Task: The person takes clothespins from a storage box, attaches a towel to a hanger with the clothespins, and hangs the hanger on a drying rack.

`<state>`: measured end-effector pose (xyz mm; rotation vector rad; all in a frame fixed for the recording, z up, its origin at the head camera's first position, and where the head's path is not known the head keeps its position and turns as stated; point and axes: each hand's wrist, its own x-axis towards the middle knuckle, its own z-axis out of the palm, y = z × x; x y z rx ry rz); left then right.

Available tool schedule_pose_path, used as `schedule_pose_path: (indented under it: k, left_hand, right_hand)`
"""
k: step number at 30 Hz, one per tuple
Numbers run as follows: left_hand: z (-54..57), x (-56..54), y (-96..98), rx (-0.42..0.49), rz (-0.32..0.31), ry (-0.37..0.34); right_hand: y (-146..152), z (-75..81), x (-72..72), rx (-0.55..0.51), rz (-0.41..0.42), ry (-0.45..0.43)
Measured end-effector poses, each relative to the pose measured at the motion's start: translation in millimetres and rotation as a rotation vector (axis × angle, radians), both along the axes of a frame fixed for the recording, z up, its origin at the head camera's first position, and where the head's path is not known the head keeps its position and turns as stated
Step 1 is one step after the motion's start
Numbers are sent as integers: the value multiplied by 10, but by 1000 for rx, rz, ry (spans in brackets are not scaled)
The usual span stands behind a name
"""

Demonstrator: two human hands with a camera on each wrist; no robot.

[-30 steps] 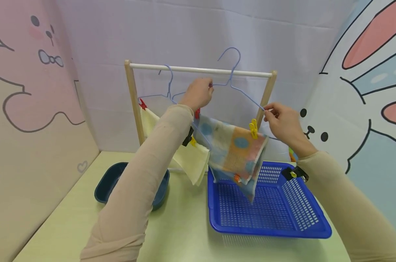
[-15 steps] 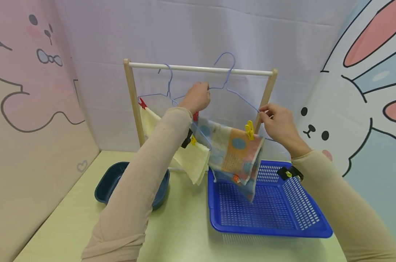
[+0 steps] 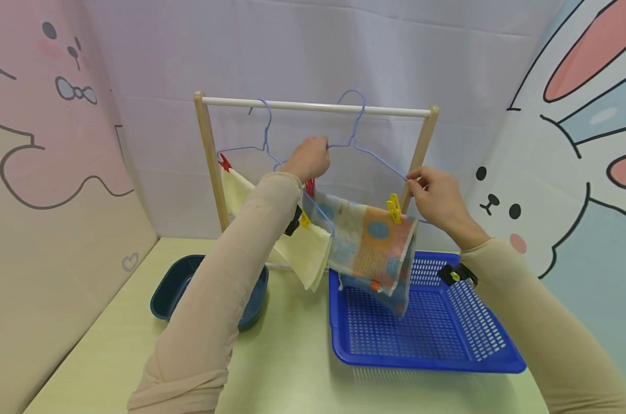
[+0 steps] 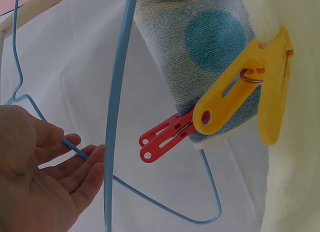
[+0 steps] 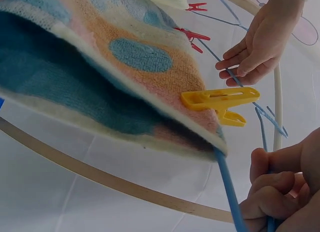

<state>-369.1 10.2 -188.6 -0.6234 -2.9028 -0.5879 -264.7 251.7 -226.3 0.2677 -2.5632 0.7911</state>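
My left hand (image 3: 308,159) grips the left shoulder of a blue wire clothes hanger (image 5: 229,189), its fingers curled round the wire. My right hand (image 3: 439,195) pinches the right shoulder. The hook loops just over the rail (image 3: 313,106), its tip behind it; a small gap shows beneath the curve. A patterned towel (image 3: 367,241) hangs from this hanger by a yellow clothespin (image 3: 394,209) and a red clothespin (image 4: 155,147). To the left, another hanger (image 3: 267,126) carries a pale yellow cloth (image 3: 302,253), clipped with red and yellow clothespins; my left forearm partly covers it.
The wooden rack (image 3: 209,155) stands at the back of the table (image 3: 287,368). A blue perforated basket (image 3: 335,339) sits beneath the towel on the right. Left of it lies a dark basin (image 3: 162,287), partly hidden by my left sleeve. Printed curtains enclose the sides.
Both hands have come down and slightly left with the hanger. Its hook has dropped from well above the rail to just over it, and the towel hangs slightly further left.
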Motion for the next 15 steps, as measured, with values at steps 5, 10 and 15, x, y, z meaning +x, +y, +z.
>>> schedule_pose_path:
  k: [5, 10, 15]
  left_hand:
    - [-29, 4, -28, -16, 1, -14]
    - [-31, 25, -39, -31, -5, -15]
    - [-41, 32, -52, -37, -12, -4]
  right_hand:
    - [-14, -34, -4, 6, 14, 1]
    - [-18, -46, 1, 10, 23, 1]
    - [-28, -52, -1, 10, 34, -4]
